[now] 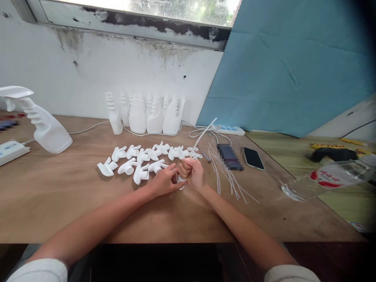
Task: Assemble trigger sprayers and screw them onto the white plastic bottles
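Near the middle of the table, my left hand (167, 181) is closed around a white spray trigger head (181, 181), which the fingers mostly hide. Pressed up against it, my right hand (193, 172) makes a fist around a thin white plastic tube (205, 132). The tube slants up and away to the right; its lower end is hidden by the fist. Several more trigger heads (141, 174) lie in loose rows just beyond my left hand. Small white washers (194, 153) sit right behind my right fist. To its right, several thin clear tubes (232, 184) are spread out.
White spray bottles (154, 117) stand along the wall. A bottle with its trigger fitted (48, 129) is at left, beside a power strip (11, 150). Two phones (254, 158), another power strip (229, 129) with cables, and a clear plastic bottle (326, 178) are on the right.
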`<action>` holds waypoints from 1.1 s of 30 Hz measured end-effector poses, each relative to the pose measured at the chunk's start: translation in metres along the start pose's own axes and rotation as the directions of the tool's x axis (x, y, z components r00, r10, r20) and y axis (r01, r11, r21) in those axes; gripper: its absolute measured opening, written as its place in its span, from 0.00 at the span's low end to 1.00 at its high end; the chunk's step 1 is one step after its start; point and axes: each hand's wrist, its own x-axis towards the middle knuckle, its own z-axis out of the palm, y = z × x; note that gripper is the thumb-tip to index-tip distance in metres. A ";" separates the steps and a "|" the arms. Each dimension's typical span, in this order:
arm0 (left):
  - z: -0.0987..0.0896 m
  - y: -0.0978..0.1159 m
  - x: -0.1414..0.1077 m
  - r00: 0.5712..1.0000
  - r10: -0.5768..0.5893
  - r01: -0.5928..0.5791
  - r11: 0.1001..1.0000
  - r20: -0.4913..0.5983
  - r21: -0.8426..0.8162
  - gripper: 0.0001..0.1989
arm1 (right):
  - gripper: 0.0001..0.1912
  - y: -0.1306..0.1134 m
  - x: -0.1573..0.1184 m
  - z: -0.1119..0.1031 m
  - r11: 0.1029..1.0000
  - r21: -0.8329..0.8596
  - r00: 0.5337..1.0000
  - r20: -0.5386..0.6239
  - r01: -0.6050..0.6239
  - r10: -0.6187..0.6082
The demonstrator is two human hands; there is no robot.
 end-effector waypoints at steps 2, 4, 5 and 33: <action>0.001 -0.001 0.000 1.000 0.004 -0.004 1.000 -0.008 -0.012 0.14 | 0.20 0.005 -0.002 0.003 0.996 -0.082 0.999 -0.004 0.036 -0.037; 0.002 -0.001 0.000 1.000 0.007 -0.007 1.000 -0.009 -0.022 0.12 | 0.20 0.010 -0.003 0.005 0.990 -0.127 0.998 -0.018 0.055 -0.057; 0.003 -0.002 0.000 1.000 0.007 -0.008 1.000 -0.009 -0.022 0.12 | 0.20 0.011 -0.003 0.005 0.989 -0.135 0.998 -0.026 0.060 -0.064; -0.028 0.018 0.005 0.971 -0.115 0.022 0.917 -0.211 -0.399 0.14 | 0.21 0.002 0.004 -0.039 0.951 -0.308 0.999 -0.041 0.000 -0.013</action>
